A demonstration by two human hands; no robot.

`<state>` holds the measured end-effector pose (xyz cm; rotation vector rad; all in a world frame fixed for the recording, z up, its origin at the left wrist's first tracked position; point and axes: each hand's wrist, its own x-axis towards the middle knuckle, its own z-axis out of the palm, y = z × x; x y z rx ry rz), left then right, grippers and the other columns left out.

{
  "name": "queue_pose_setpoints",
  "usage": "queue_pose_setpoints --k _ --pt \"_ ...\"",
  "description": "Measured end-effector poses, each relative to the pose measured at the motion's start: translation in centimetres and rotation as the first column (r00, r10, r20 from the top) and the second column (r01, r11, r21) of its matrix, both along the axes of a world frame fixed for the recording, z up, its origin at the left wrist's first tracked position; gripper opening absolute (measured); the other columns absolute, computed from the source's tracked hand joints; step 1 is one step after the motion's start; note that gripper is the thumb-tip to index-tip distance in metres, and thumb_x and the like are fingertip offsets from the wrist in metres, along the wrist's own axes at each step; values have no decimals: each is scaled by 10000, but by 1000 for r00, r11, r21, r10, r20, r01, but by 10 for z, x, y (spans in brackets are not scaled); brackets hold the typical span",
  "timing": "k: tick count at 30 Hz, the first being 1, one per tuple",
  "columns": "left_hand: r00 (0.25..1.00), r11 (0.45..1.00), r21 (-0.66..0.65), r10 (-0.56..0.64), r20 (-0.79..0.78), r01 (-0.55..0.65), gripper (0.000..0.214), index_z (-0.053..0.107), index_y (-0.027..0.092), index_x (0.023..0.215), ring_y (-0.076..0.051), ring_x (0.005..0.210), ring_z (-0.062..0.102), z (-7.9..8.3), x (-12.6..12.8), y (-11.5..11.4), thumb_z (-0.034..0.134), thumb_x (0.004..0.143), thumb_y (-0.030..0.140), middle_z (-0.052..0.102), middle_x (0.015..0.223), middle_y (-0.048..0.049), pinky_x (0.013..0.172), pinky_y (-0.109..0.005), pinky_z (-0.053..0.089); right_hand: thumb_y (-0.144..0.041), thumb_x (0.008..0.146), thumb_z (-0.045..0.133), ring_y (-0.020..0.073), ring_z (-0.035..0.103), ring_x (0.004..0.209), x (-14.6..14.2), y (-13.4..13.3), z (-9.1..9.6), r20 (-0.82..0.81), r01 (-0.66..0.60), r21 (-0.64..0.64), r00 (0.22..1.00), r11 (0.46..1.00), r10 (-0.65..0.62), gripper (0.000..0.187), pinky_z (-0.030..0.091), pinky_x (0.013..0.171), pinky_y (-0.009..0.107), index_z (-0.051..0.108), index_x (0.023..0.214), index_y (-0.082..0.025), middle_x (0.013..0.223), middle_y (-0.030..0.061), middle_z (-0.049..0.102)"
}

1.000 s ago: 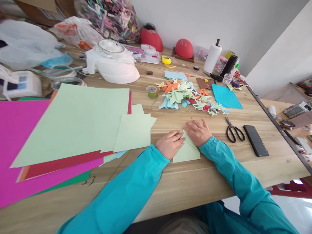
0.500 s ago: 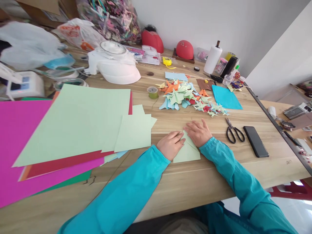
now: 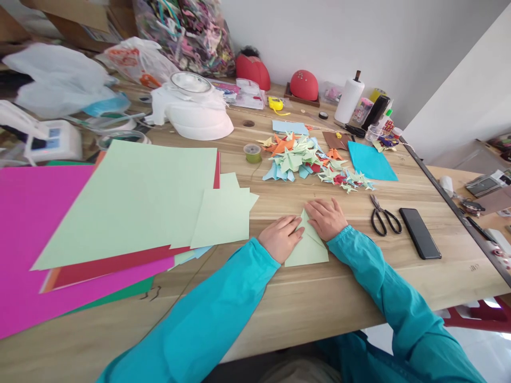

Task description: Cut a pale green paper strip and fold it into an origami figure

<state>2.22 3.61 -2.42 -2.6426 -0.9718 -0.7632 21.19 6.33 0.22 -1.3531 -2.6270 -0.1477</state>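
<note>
Fingers (image 3: 294, 223) of the left hand (image 3: 280, 239) press down on the left edge of a folded pale green sheet (image 3: 306, 253), while those of the right hand (image 3: 326, 219) rest on its upper right side, near the tip. Against the earlier views, the sheet keeps its shape and place beneath them; only a little more of its pointed tip shows between the two hands. That suggests a fold being pressed flat rather than a new one started. Both sets of fingers are extended, loosely together, neither clenched nor visibly pinching; the left thumb is hard to make out.

Just beyond the fingers, a pile of folded paper shapes (image 3: 293, 159) lies on the worktop (image 3: 315, 298). Scissors (image 3: 377, 207) lie to the right of the right fingers, with a phone (image 3: 421, 234) farther out. Left of the left fingers are small green sheets (image 3: 223, 218), then a large green sheet (image 3: 136, 202).
</note>
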Motion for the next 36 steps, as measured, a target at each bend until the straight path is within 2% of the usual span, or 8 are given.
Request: queue_pose_setpoints --k 8,15,25,31,36 --pt "999 1000 3 25 -34 -25 238 658 151 943 -233 1029 542 3 1 -2 454 847 226 615 1116 -96 876 -376 461 -349 891 379 224 368 1199 1 0 0 0 3 -7 1000 1000 -3 341 137 1014 504 497 1191 -236 1284 75 484" --pt "986 982 -156 80 -145 -103 355 536 140 1178 -269 1180 424 8 3 -3 405 869 257 494 1288 -72 954 -437 367 -354 903 345 227 369 1196 2 -1 0 8 -9 1 1000 1000 9 344 141 1008 505 513 1185 -250 1294 73 474" --pt "983 977 -169 104 -148 -129 367 533 145 1186 -264 1197 413 2 4 -4 355 884 255 492 1290 -76 975 -446 328 -352 906 334 226 363 1201 2 0 -2 15 -9 9 1000 1000 9 365 144 1013 498 497 1207 -227 1290 85 477" --pt "983 977 -177 93 -157 -121 361 535 161 1186 -268 1191 417 5 4 -3 376 876 257 488 1292 -79 960 -455 344 -344 907 330 234 346 1203 1 -1 4 59 -7 -17 998 1000 8 364 166 993 515 446 1249 -304 1304 59 454" --pt "986 978 -181 80 -149 -107 351 547 170 1171 -271 1183 424 6 4 -3 385 871 253 505 1278 -74 950 -458 347 -349 905 326 234 342 1191 -1 -1 10 91 14 -50 996 999 -10 383 222 962 481 405 1278 -318 1310 58 431"
